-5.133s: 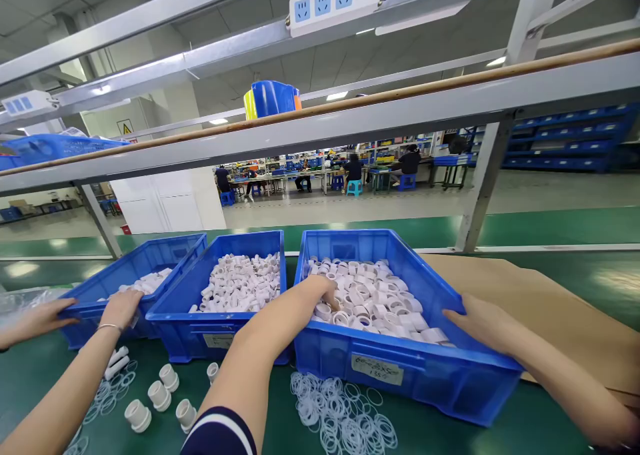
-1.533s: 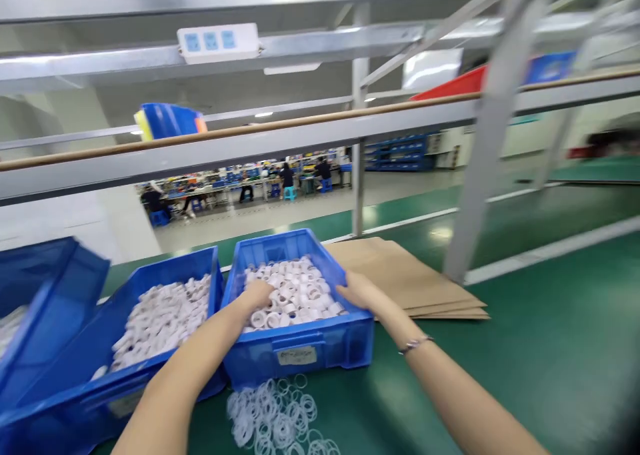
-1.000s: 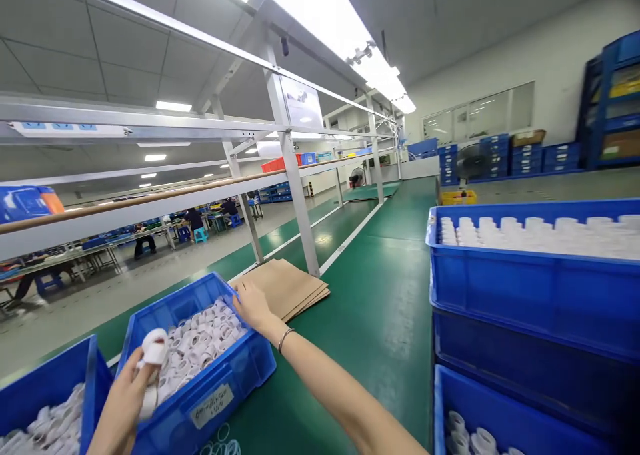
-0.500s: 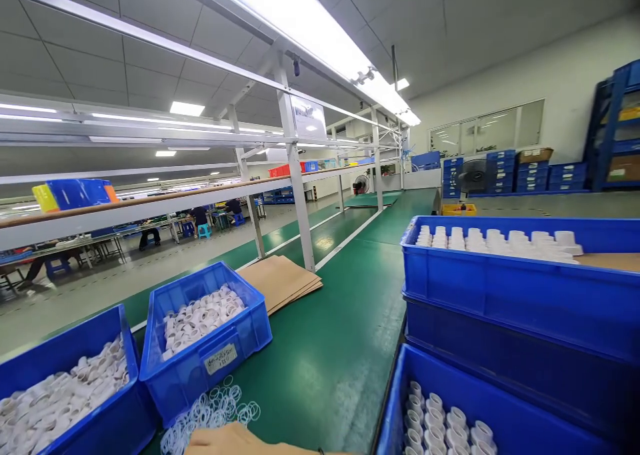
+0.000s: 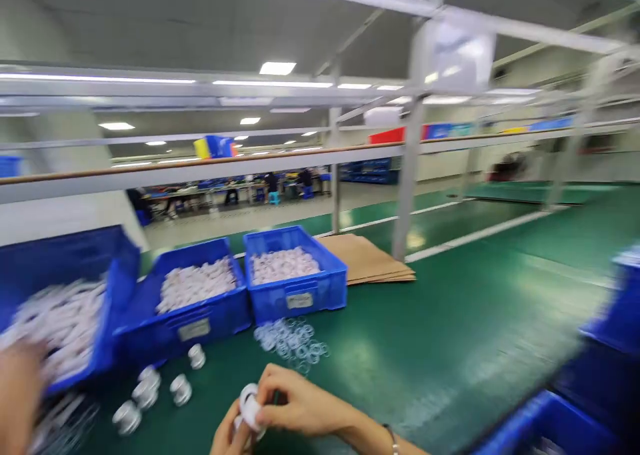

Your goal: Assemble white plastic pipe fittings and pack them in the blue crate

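At the bottom centre, my left hand is closed around a white round plastic fitting. From the right, my right hand, with a bracelet at the wrist, pinches the same fitting at its rim. Whether a thin ring sits on the fitting cannot be made out. Just beyond my hands, a loose pile of clear thin rings lies on the green tabletop. Several white fittings, among them one upright fitting, stand or lie to the left of my hands.
Three blue bins of white parts line the left: a near bin, a middle bin and a labelled bin. Another person's blurred hand is at the near bin. Cardboard sheets lie behind; blue crates stand right.
The view has swung left. My right hand, earlier low beside the ring pile, is now with my left hand at a fitting. Loose fittings and another person's hand have come into view.
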